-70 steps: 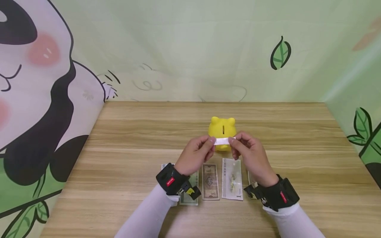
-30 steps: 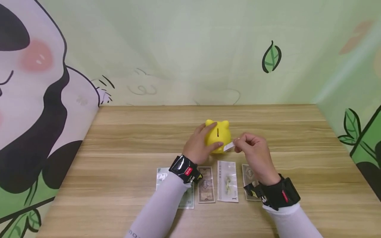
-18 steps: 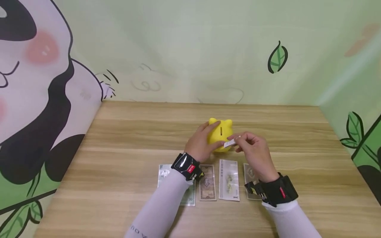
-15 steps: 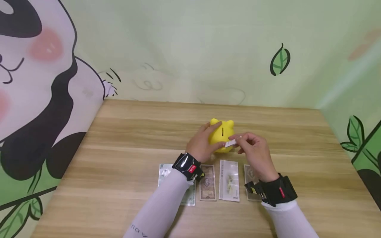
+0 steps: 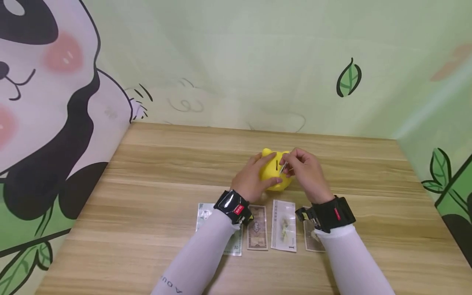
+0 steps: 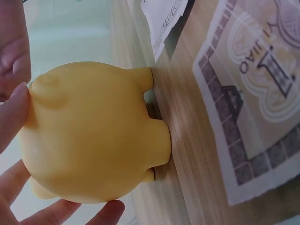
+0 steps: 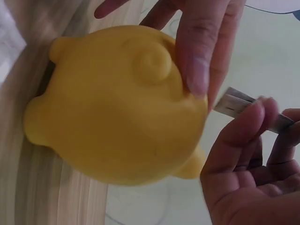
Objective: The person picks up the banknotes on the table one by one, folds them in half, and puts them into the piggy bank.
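Note:
A yellow piggy bank (image 5: 268,169) stands on the wooden table, its dark coin slot facing up. My left hand (image 5: 248,181) holds it from the left, thumb at the near side and fingers spread round the far side. In the left wrist view the fingertips (image 6: 111,211) rest against its rounded body. Close over the slot's right side, my right hand (image 5: 307,174) pinches a folded banknote (image 7: 232,103) between thumb and fingers. In the right wrist view the note's free end points at the top of the piggy bank, near the left thumb (image 7: 197,70).
Several flat banknotes lie in a row nearer me: a green note (image 5: 203,211) partly under the left forearm, a brown note (image 5: 257,234), a pale note (image 5: 283,233), and another brown note (image 5: 314,243) partly behind the right wrist strap. A printed panda backdrop (image 5: 228,61) rises behind the table.
Both hands first held the folded note; then the left moved onto the piggy bank. The right hand has since risen towards the slot and turned the note more upright.

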Demonstrator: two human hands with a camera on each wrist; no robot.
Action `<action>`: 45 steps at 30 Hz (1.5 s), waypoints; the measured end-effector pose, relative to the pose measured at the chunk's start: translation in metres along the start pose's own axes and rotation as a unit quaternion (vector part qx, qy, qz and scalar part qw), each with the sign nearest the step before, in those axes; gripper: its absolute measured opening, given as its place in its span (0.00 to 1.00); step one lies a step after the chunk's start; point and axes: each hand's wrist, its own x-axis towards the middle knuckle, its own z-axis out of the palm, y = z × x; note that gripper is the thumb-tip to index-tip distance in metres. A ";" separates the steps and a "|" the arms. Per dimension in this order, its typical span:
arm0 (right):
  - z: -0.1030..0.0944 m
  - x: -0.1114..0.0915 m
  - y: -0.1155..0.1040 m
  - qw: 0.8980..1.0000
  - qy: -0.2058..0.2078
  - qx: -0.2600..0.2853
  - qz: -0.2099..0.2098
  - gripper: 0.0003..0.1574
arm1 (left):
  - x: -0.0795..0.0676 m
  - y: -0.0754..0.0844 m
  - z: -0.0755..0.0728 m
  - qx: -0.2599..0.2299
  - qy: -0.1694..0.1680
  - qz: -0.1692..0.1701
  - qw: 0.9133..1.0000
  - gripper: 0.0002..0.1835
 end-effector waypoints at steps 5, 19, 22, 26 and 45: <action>0.005 0.015 -0.001 1.000 -0.012 0.006 -0.013 0.23 | 0.003 0.000 0.000 -0.001 0.006 0.005 1.000 0.41; 0.012 0.028 0.006 0.999 -0.029 0.010 -0.011 0.23 | -0.001 -0.001 0.001 0.014 0.011 0.014 1.000 0.40; 0.013 0.026 0.008 1.000 -0.020 0.002 -0.016 0.23 | -0.001 -0.001 0.001 0.015 0.010 0.014 1.000 0.40; 0.014 0.025 0.010 0.999 -0.011 0.017 -0.029 0.21 | 0.000 -0.002 0.002 0.011 0.010 0.017 1.000 0.40; 0.009 0.018 0.028 0.999 0.022 0.017 -0.028 0.24 | 0.002 -0.002 0.001 0.024 0.004 0.018 1.000 0.40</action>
